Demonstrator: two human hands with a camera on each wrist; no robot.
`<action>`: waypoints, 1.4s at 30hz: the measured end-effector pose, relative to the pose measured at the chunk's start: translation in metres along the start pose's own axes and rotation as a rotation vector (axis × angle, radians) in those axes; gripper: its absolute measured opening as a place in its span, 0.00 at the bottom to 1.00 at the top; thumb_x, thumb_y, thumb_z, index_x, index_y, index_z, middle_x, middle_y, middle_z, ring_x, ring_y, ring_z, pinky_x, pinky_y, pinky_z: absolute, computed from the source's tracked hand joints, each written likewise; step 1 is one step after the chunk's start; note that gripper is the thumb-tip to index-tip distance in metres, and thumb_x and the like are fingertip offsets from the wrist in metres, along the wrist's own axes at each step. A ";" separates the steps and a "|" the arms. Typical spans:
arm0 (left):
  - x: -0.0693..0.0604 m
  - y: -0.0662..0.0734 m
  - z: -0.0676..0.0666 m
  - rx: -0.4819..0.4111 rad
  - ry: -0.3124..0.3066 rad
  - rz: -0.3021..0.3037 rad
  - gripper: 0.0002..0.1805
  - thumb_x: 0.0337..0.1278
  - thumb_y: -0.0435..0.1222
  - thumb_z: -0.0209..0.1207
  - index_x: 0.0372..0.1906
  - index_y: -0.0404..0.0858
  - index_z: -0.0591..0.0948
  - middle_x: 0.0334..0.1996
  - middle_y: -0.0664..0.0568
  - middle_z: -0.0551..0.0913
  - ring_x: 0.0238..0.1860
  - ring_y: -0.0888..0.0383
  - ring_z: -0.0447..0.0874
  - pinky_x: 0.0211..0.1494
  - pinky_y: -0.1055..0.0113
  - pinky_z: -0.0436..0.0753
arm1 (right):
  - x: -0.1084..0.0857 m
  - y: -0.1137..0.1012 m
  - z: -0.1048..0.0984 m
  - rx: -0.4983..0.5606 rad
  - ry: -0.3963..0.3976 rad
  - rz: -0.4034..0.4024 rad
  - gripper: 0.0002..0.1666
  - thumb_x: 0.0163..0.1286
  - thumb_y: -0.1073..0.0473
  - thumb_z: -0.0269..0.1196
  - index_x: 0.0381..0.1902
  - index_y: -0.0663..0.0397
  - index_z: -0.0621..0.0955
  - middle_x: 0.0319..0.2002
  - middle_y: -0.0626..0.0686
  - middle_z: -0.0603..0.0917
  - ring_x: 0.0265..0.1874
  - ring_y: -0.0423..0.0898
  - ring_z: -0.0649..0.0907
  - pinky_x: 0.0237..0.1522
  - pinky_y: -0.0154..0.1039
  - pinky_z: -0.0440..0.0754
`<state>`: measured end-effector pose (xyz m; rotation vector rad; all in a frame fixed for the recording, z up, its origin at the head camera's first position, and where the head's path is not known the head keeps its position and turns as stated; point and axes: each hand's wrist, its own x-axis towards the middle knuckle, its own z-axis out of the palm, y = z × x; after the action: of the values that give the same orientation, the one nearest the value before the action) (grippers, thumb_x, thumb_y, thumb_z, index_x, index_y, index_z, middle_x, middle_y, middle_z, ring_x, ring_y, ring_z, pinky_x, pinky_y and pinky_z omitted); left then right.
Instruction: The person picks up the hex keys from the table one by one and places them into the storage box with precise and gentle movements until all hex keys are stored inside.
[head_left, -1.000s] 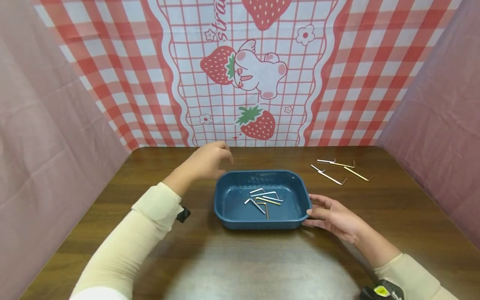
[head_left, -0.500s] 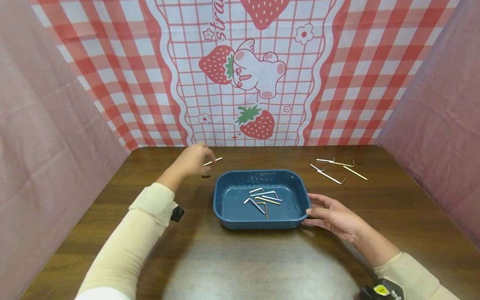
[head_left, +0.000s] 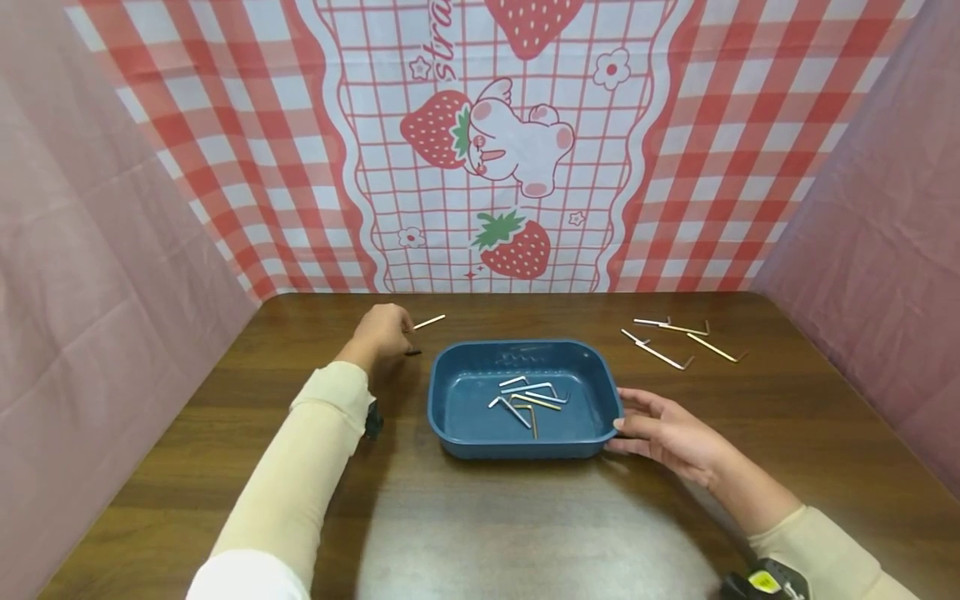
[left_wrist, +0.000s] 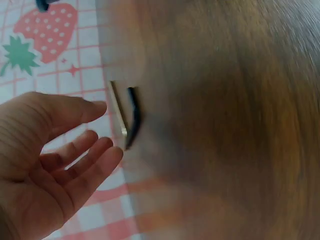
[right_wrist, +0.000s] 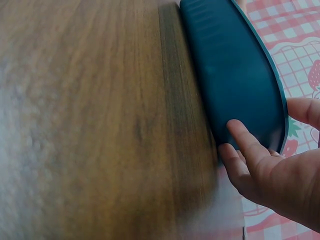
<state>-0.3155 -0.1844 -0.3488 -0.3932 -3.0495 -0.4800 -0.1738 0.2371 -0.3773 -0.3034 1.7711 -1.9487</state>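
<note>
My left hand (head_left: 384,331) is at the back left of the table, beside a gold hex key (head_left: 430,322) and a dark hex key (head_left: 413,352). In the left wrist view its fingers are parted, with nothing between them; the gold and black keys lie just past the fingertips. A blue rectangular tray (head_left: 525,452) stands mid-table, several silver and gold hex keys (head_left: 531,398) lying on its floor. At the tray's right end my right hand (head_left: 671,437) holds it, thumb at the rim and fingers against the outer wall, as the right wrist view also shows.
Several more silver and gold hex keys (head_left: 660,357) lie at the back right of the wooden table (head_left: 495,525). A red-and-white strawberry cloth (head_left: 720,167) hangs behind, with pink cloth (head_left: 105,317) at both sides.
My left hand has moved left from behind the tray's back corner and lowered, bringing the gold and dark hex keys into view beside it. The right hand and tray stay put.
</note>
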 end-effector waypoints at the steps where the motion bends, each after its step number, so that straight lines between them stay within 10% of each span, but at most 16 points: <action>1: 0.002 -0.001 0.002 -0.002 0.003 -0.037 0.12 0.38 0.31 0.69 0.35 0.35 0.86 0.37 0.45 0.85 0.43 0.46 0.82 0.48 0.54 0.80 | 0.000 0.000 0.000 0.000 0.004 0.005 0.45 0.71 0.67 0.54 0.73 0.75 0.40 0.70 0.77 0.48 0.52 0.53 0.81 0.56 0.51 0.77; 9: 0.009 -0.001 0.017 -0.002 0.039 -0.281 0.05 0.41 0.34 0.63 0.18 0.41 0.80 0.27 0.48 0.83 0.34 0.48 0.81 0.39 0.54 0.82 | 0.000 0.001 -0.001 0.000 0.002 -0.004 0.45 0.71 0.67 0.54 0.72 0.75 0.40 0.69 0.78 0.49 0.52 0.52 0.81 0.55 0.50 0.77; 15: 0.010 0.002 0.021 -0.035 0.027 -0.404 0.12 0.44 0.39 0.66 0.32 0.34 0.83 0.42 0.38 0.84 0.45 0.41 0.82 0.43 0.51 0.83 | 0.000 0.001 -0.001 -0.007 -0.005 -0.010 0.44 0.72 0.67 0.54 0.72 0.75 0.40 0.69 0.78 0.50 0.51 0.52 0.81 0.55 0.50 0.78; 42: 0.005 -0.007 0.011 0.102 -0.060 -0.365 0.16 0.47 0.33 0.60 0.45 0.42 0.87 0.51 0.36 0.81 0.48 0.39 0.81 0.41 0.47 0.83 | 0.000 0.000 0.000 0.000 -0.008 -0.001 0.45 0.72 0.67 0.54 0.72 0.75 0.40 0.69 0.78 0.49 0.51 0.52 0.81 0.55 0.50 0.78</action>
<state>-0.3219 -0.1858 -0.3613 0.1609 -3.1939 -0.3237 -0.1739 0.2375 -0.3775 -0.3115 1.7659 -1.9456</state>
